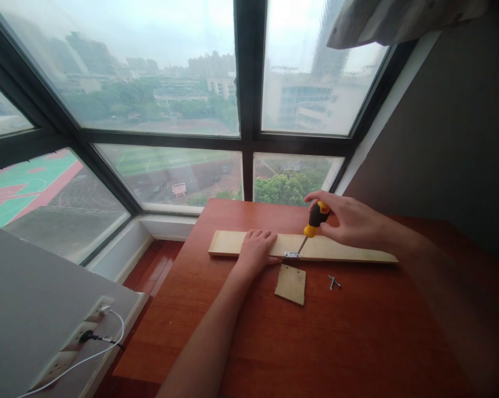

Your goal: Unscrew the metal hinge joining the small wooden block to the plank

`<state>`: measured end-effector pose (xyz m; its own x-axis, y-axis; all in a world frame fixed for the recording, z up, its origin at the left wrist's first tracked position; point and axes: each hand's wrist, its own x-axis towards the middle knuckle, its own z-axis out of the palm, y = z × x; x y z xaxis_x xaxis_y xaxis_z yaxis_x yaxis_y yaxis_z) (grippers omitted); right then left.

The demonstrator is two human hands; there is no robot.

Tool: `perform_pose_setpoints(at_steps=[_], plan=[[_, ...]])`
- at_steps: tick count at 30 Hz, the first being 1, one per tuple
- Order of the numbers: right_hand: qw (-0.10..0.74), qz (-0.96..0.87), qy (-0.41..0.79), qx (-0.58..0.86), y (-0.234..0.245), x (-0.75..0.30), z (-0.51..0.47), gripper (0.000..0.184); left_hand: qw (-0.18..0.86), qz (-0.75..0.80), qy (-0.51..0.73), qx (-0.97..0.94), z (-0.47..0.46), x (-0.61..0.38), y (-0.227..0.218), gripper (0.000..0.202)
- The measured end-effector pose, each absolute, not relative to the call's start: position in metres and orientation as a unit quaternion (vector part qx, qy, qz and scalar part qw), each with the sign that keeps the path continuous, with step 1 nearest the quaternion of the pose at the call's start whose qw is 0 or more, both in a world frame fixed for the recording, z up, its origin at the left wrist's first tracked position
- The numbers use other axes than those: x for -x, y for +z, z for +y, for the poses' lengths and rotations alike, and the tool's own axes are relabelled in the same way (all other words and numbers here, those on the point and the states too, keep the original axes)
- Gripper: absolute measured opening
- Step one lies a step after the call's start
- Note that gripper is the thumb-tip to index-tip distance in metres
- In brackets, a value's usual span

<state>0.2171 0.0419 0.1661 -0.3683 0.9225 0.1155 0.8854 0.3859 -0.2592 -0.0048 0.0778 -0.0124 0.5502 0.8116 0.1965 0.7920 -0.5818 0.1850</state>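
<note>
on the table (316, 342) by the windows (158, 83), my left hand (255, 250) lies open across a board (225, 243). my right hand (353, 221) is curled round a screwdriver (315, 217), tip at the board's metal fitting (291, 255).

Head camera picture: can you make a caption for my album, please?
Left hand on the wooden board, right hand holding a yellow-and-black screwdriver at a small metal fitting.

Bright, dark-framed windows (246, 145) rise beyond a reddish-brown table (357, 331), with glossy floorboards (160, 265) left and a shadowed wall (452, 132) right.
</note>
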Motion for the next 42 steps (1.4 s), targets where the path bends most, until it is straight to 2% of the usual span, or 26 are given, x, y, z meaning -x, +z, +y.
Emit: perform_pose_setpoints(at_steps=[3, 7, 11, 15, 18, 21, 24, 28, 30, 32, 34, 38, 40, 42], plan=[[0.099, -0.780, -0.031, 0.617, 0.165, -0.213, 0.040, 0.041, 0.036, 0.452, 0.137, -0.881, 0.078, 0.005, -0.013, 0.062], [0.065, -0.728, -0.139, 0.668, 0.164, -0.206, 0.039, 0.044, 0.033, 0.449, 0.139, -0.882, 0.078, 0.006, -0.013, 0.062], [0.101, -0.773, -0.082, 0.621, 0.166, -0.207, 0.040, 0.028, 0.038, 0.453, 0.134, -0.881, 0.077, 0.005, -0.012, 0.060], [0.115, -0.804, 0.011, 0.583, 0.167, -0.212, 0.040, 0.042, 0.035, 0.453, 0.133, -0.881, 0.077, 0.005, -0.012, 0.061], [0.100, -0.777, -0.031, 0.620, 0.167, -0.210, 0.040, 0.032, 0.029, 0.452, 0.135, -0.881, 0.078, 0.005, -0.013, 0.062], [0.066, -0.723, -0.111, 0.679, 0.166, -0.206, 0.040, 0.045, 0.028, 0.449, 0.139, -0.882, 0.078, 0.006, -0.014, 0.063], [0.039, -0.712, -0.126, 0.690, 0.167, -0.203, 0.042, 0.043, 0.030, 0.449, 0.139, -0.882, 0.078, 0.006, -0.015, 0.063], [0.083, -0.790, -0.017, 0.608, 0.169, -0.208, 0.046, 0.030, 0.027, 0.447, 0.143, -0.882, 0.079, 0.006, -0.015, 0.064], [0.105, -0.814, 0.054, 0.569, 0.169, -0.212, 0.048, 0.041, 0.026, 0.448, 0.144, -0.882, 0.080, 0.006, -0.016, 0.064], [0.105, -0.808, 0.076, 0.575, 0.168, -0.214, 0.050, 0.044, 0.029, 0.448, 0.141, -0.882, 0.080, 0.006, -0.016, 0.063], [0.091, -0.775, 0.025, 0.625, 0.165, -0.212, 0.050, 0.038, 0.033, 0.449, 0.137, -0.882, 0.080, 0.007, -0.016, 0.062], [0.040, -0.705, -0.127, 0.697, 0.163, -0.204, 0.049, 0.054, 0.030, 0.450, 0.138, -0.882, 0.081, 0.007, -0.017, 0.063], [0.032, -0.712, -0.136, 0.688, 0.164, -0.202, 0.048, 0.052, 0.027, 0.449, 0.140, -0.882, 0.081, 0.008, -0.018, 0.064], [0.053, -0.743, -0.108, 0.659, 0.166, -0.203, 0.048, 0.040, 0.028, 0.448, 0.142, -0.882, 0.081, 0.008, -0.018, 0.063]])
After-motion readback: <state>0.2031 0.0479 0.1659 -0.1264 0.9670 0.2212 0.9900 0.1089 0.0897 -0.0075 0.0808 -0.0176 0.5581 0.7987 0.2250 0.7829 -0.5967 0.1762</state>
